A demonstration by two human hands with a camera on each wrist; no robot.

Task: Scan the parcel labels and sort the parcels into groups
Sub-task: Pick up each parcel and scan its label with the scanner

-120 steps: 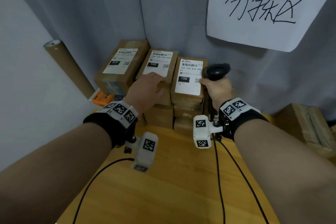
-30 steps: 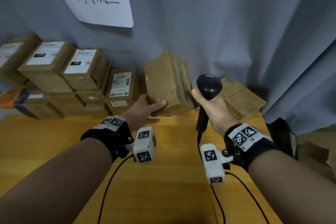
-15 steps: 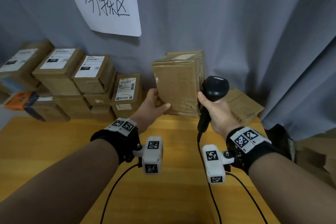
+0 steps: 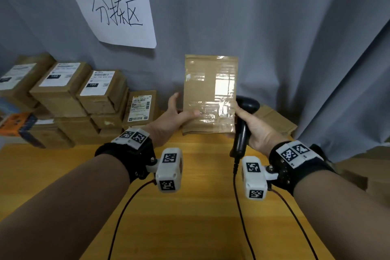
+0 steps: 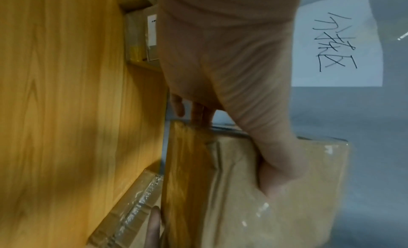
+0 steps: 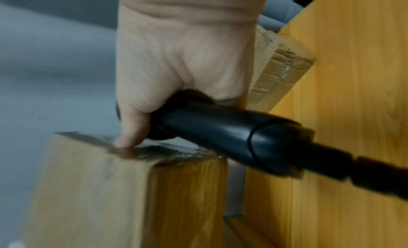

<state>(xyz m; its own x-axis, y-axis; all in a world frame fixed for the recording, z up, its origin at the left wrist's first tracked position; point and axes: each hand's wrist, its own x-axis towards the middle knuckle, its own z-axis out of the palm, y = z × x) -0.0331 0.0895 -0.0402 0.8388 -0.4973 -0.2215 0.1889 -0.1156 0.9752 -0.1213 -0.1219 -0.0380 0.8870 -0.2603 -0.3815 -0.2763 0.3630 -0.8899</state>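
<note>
— How did the hands stand on the parcel?

— The left hand (image 4: 171,119) gripped the brown parcel (image 4: 210,95) at its lower left side, thumb laid across the taped front face, the other fingers out of sight behind it. The right hand (image 4: 256,127) was wrapped round the handle of the black scanner (image 4: 242,124), and its forefinger reached out to press the parcel's right edge.

— So the parcel sat between them?

— Yes, upright, lifted above the far edge of the tabletop (image 4: 200,207), its plain taped face toward the head camera; no label showed on that face.

— Did the wrist cameras add anything?

— The left wrist view showed the thumb (image 5: 276,173) flat on the cardboard and fingertips (image 5: 198,112) curled over the parcel's other side, which the head view hid. The right wrist view, blurred, showed one fingertip (image 6: 125,140) touching the taped side, the rest closed on the scanner's handle.

— And around them?

— Labelled parcels (image 4: 99,91) stood stacked along the far left edge of the tabletop, a flat parcel (image 4: 274,118) lay at its far right corner behind the scanner, and a handwritten paper sign (image 4: 115,11) hung on the grey curtain (image 4: 274,27) above.
</note>
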